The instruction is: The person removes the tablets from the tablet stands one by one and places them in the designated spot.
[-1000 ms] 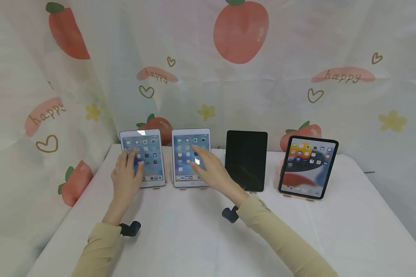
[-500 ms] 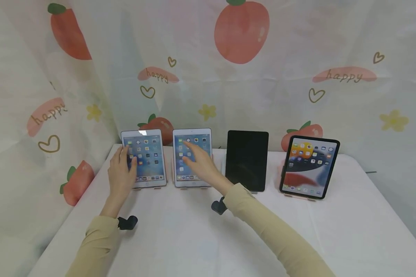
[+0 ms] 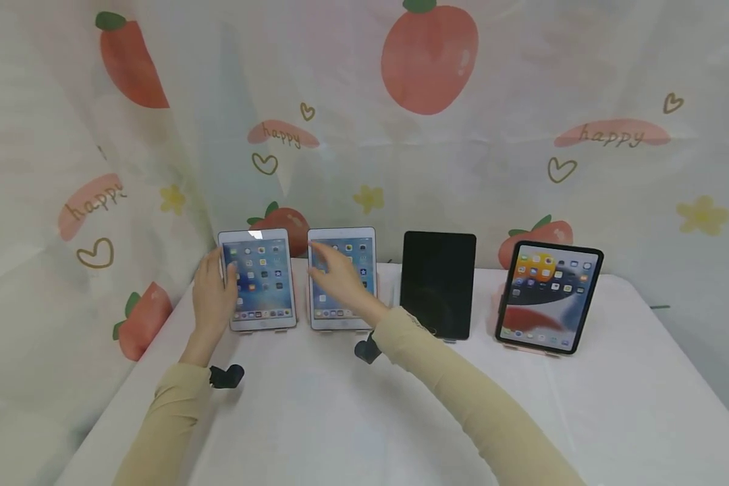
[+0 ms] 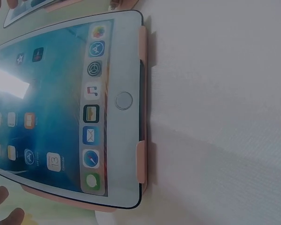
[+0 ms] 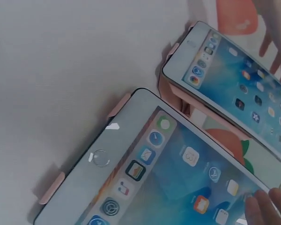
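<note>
Two white-framed tablets with lit home screens lean on pinkish stands at the left of the table. My left hand (image 3: 211, 293) is at the left edge of the leftmost tablet (image 3: 263, 324), its thumb in front of the screen and its fingers extended beside the edge. In the left wrist view, its fingertips (image 4: 8, 216) appear just past that tablet's side. My right hand (image 3: 343, 280) reaches across the second tablet (image 3: 334, 324), with fingers extended toward its left edge. The right wrist view shows those fingers (image 5: 262, 208) over the screen; whether they touch it I cannot tell.
Farther right stand a dark-screened tablet (image 3: 437, 283) and a black-framed tablet (image 3: 549, 297) with a lit screen. All rest on a white-covered table (image 3: 316, 418). A fruit-patterned curtain (image 3: 340, 162) hangs behind and at the left.
My left hand has shifted left from over the first tablet's screen to its left edge. The right hand has moved left across the second tablet. The head view has shifted slightly.
</note>
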The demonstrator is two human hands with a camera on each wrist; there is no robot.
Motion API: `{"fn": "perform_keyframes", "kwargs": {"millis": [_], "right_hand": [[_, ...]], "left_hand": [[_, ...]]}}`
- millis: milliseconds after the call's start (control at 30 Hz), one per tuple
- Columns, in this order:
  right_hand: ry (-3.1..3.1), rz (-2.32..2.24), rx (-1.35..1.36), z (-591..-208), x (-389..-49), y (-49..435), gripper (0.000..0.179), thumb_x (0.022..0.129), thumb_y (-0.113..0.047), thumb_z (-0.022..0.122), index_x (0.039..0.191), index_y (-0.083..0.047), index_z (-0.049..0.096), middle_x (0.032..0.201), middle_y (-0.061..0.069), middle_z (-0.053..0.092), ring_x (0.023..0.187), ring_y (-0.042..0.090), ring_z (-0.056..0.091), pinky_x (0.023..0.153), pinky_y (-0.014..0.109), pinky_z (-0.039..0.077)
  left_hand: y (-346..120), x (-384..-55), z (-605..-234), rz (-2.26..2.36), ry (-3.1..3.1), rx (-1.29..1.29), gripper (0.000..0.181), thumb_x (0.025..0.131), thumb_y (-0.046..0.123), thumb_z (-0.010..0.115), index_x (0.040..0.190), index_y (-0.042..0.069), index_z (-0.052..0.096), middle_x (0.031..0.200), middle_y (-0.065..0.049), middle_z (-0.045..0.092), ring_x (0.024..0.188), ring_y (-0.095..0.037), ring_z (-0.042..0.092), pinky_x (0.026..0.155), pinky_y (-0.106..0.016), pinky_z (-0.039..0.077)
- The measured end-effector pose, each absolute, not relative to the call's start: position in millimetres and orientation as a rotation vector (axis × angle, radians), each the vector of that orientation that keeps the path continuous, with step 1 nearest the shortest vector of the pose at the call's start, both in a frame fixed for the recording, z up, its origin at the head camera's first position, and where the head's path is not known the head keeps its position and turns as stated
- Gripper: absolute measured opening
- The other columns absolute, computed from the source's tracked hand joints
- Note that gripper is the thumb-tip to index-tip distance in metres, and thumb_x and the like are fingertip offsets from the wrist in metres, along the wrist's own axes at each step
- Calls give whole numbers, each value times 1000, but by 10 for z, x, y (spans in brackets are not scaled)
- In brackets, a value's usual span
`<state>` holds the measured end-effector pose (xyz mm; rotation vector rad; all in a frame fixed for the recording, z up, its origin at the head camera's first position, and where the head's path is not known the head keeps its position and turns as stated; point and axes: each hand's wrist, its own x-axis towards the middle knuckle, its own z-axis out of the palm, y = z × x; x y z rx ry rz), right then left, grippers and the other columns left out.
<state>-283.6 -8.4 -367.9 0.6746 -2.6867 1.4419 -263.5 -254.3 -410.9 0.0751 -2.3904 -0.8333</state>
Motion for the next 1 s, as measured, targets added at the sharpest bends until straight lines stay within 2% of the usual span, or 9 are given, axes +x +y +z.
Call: {"fn": "perform_keyframes", "kwargs": {"millis": [367,733,1000], "right_hand": [[-2685,1506,667,-3581,-2959,-341,53,96,-16,56,146,-17,39,138,8,53,126,24,52,101,38,48],[-2704,1683,633,-3578,-3044,-528,55,98,-8,51,148,-14,30,136,13,51,124,27,52,100,38,48],[-2628,1789,614,-3638,-3116,-606,62,96,-5,53,150,-20,26,129,15,53,110,27,59,85,32,53]], "left_hand": [[-2624,-2798,-4051,-998,-2335,129,44,100,6,36,144,1,36,133,-25,47,124,-40,46,104,-53,37],[-2611,-2903,-3977,-1259,-2241,189,46,99,1,34,145,2,36,134,-24,45,116,-37,48,102,-48,37],[-2641,-2943,-3970,-1347,-2150,237,43,99,3,39,142,6,42,129,-25,49,111,-36,49,96,-45,39]]}}
